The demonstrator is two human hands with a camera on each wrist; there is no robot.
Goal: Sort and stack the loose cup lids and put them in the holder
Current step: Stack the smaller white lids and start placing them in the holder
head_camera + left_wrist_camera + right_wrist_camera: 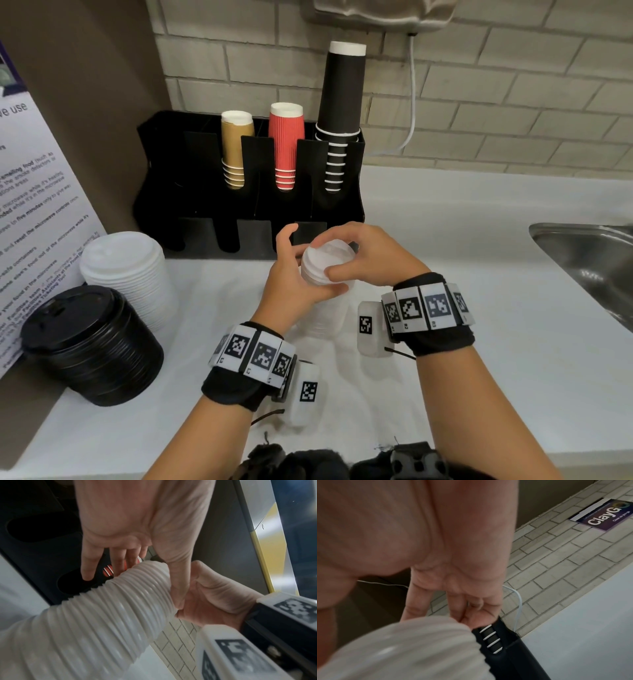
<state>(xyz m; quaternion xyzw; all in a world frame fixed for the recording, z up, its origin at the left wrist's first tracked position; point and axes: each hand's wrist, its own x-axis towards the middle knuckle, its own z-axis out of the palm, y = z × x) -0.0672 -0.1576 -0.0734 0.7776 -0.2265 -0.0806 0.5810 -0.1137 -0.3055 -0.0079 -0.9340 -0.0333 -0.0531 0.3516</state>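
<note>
Both hands, left hand (291,274) and right hand (363,257), grip my translucent lid stack (325,263); fingers curled around it. Square it before the holder (164,171).

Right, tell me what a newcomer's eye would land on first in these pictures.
First, the two hands at centre: the left hand grips a tall stack of translucent lids from below while the right hand holds its top. Behind them stands the black holder with tan, red and black cup stacks. At the left wait a white lid stack and a black lid stack.
</note>
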